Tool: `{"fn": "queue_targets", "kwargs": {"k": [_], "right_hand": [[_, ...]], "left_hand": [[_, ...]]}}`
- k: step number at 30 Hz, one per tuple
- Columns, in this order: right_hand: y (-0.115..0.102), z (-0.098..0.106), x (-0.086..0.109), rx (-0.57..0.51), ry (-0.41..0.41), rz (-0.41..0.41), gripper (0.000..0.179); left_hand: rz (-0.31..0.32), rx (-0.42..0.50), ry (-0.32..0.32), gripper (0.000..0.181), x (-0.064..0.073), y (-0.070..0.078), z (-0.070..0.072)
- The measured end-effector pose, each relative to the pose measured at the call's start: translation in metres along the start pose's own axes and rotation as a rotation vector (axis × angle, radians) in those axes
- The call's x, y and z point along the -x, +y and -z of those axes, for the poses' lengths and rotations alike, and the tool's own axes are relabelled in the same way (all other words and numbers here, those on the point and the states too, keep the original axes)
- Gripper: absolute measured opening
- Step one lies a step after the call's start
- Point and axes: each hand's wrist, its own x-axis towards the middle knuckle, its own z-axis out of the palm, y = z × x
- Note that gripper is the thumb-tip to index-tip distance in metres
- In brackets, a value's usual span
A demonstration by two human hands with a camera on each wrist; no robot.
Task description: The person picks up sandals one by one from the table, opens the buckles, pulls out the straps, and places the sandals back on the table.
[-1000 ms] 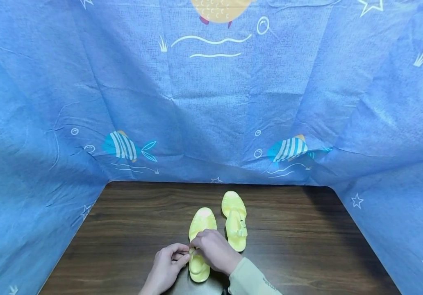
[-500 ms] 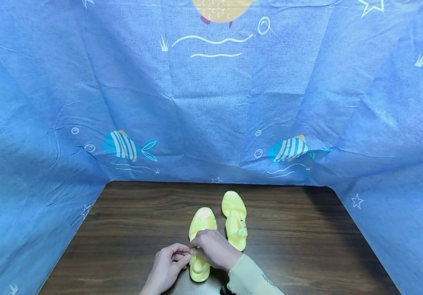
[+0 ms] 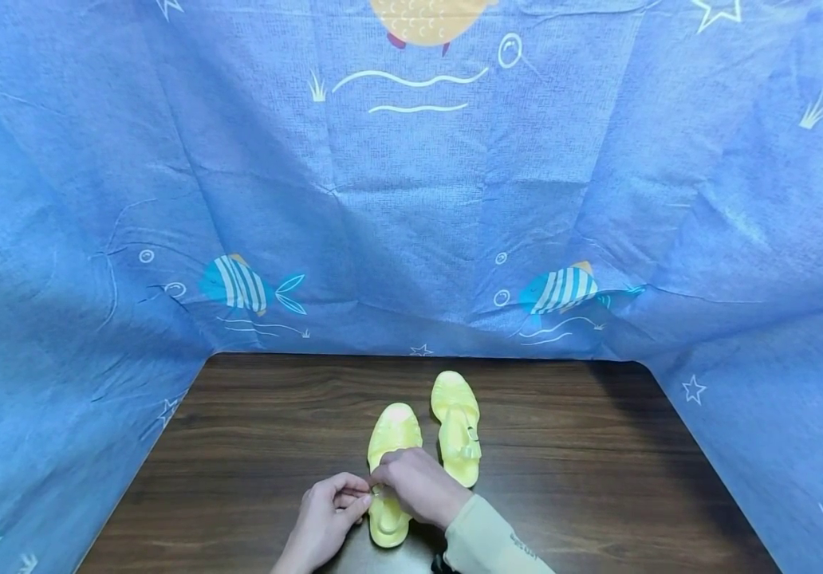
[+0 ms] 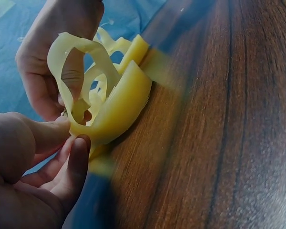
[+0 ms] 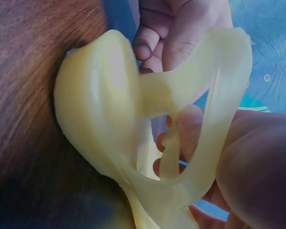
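Observation:
A yellow jelly sandal [image 3: 395, 429] lies on the table with its toe pointing away, both hands at its left side. My left hand [image 3: 321, 518] pinches the edge and strap there between thumb and fingertips. From across the sandal my right hand [image 3: 422, 485] reaches over and pinches the narrow strap end [image 5: 170, 148]. In the left wrist view the ankle strap [image 4: 57, 55] stands up in a loop above the heel [image 4: 126, 105]. A small metallic bit shows between the fingertips; the fingers hide most of the fastening. The second yellow sandal [image 3: 452, 399] lies farther back and right, untouched.
The dark wood-grain table [image 3: 253, 430] extends to both sides of the sandals. A blue cloth [image 3: 411, 239] printed with fish and stars hangs behind the table and along its left and right sides.
Both hands stay at the same place on the near sandal, with only slight finger movement. Its strap over the heel has shifted a little. The second sandal has not moved.

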Motion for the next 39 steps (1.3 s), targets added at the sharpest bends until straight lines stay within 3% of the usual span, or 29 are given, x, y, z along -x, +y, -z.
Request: {"fn": "queue_targets", "kwargs": {"k": [10, 23, 30, 39], "right_hand": [[-0.0013, -0.0042, 0.0019, -0.044, 0.002, 0.005, 0.028], [-0.0001, -0.0044, 0.0022, -0.075, -0.011, 0.021, 0.034], [0.0000, -0.0022, 0.0020, -0.073, -0.027, 0.002, 0.019], [0.0031, -0.0042, 0.0021, -0.107, -0.043, 0.014, 0.012]], "left_hand": [[0.042, 0.047, -0.022, 0.015, 0.0027, -0.0016, -0.0001], [0.040, 0.071, -0.009, 0.010, 0.0027, -0.0030, 0.0007], [0.041, 0.075, 0.000, 0.010, 0.0018, -0.0040, 0.0018], [0.051, 0.092, -0.004, 0.011, 0.0020, -0.0046, 0.0021]]}}
